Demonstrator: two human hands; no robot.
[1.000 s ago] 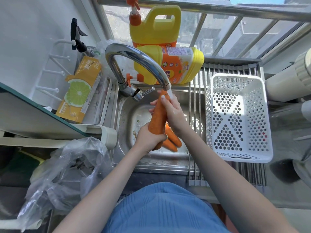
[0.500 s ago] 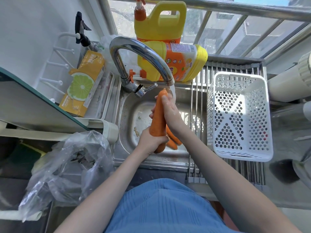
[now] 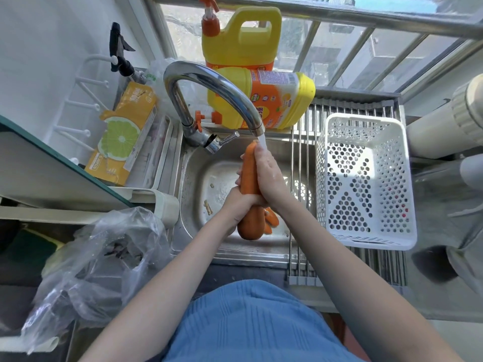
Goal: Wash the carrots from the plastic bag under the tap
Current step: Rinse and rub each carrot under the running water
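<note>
Under the tap (image 3: pixel 217 92) stream, left hand (image 3: pixel 239 202) grips carrot (image 3: pixel 248 178) at its middle, right hand (image 3: pixel 269 176) wraps its upper part. More carrots (image 3: pixel 271 219) below the hands in sink (image 3: pixel 193 178), mostly hidden. Plastic bag (image 3: pixel 104 259) left of left hand. Detergent jug (image 3: pixel 271 97) label beyond the hands: print unreadable. Lime-picture box (image 3: pixel 122 134) text too small.

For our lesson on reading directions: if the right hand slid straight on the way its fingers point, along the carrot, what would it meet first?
The right hand points up the carrot toward the tap. It would probably meet the water stream at once, then the spout; depth is unclear.
</note>
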